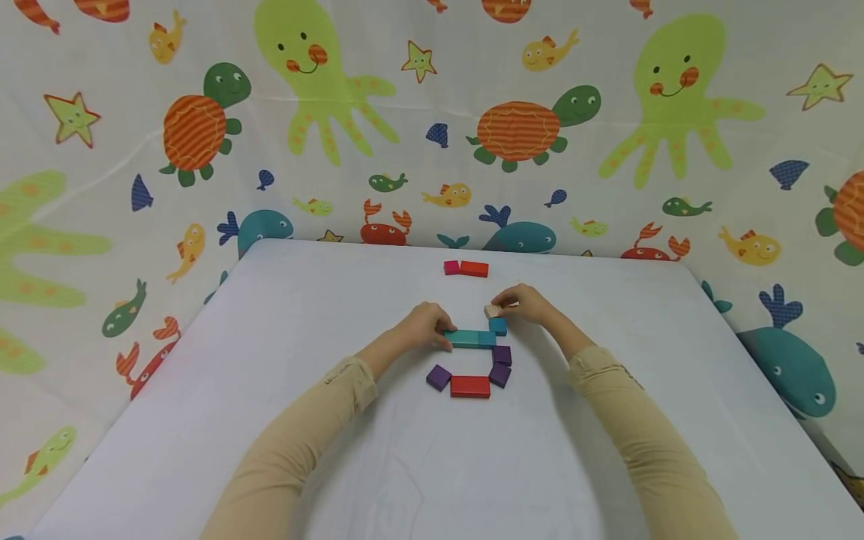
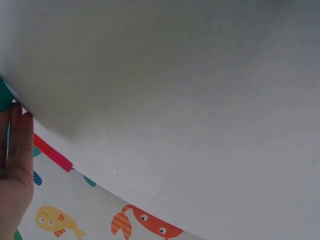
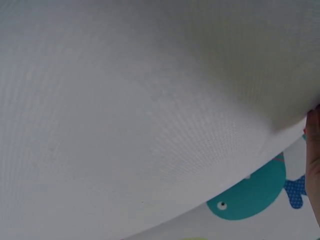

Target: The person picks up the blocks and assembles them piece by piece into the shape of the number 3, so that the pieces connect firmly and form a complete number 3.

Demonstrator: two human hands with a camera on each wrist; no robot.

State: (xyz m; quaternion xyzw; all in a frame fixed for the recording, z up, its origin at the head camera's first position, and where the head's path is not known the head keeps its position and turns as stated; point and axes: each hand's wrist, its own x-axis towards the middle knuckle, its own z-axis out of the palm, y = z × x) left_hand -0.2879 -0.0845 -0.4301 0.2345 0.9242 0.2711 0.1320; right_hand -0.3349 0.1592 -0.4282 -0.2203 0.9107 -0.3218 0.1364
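Observation:
My left hand [image 1: 424, 327] is at the left end of a long teal block [image 1: 463, 339], with thumb and finger on either side of that end. In the left wrist view, the fingers [image 2: 21, 135] show at the left edge beside a bit of teal. My right hand [image 1: 526, 304] pinches a pale wood-coloured block [image 1: 492, 310] just above a blue block [image 1: 498, 326]. Another blue block [image 1: 487, 340] adjoins the teal one. Purple blocks [image 1: 502, 355] curve down from there towards a red block [image 1: 470, 387]. The right wrist view shows only part of the right hand [image 3: 313, 165].
A small pink block [image 1: 451, 268] and a red-orange block [image 1: 475, 268] lie end to end near the table's far edge. A lone purple block [image 1: 439, 377] touches the red block's left corner. Behind the white table [image 1: 405, 465] hangs a sea-animal curtain [image 1: 418, 97].

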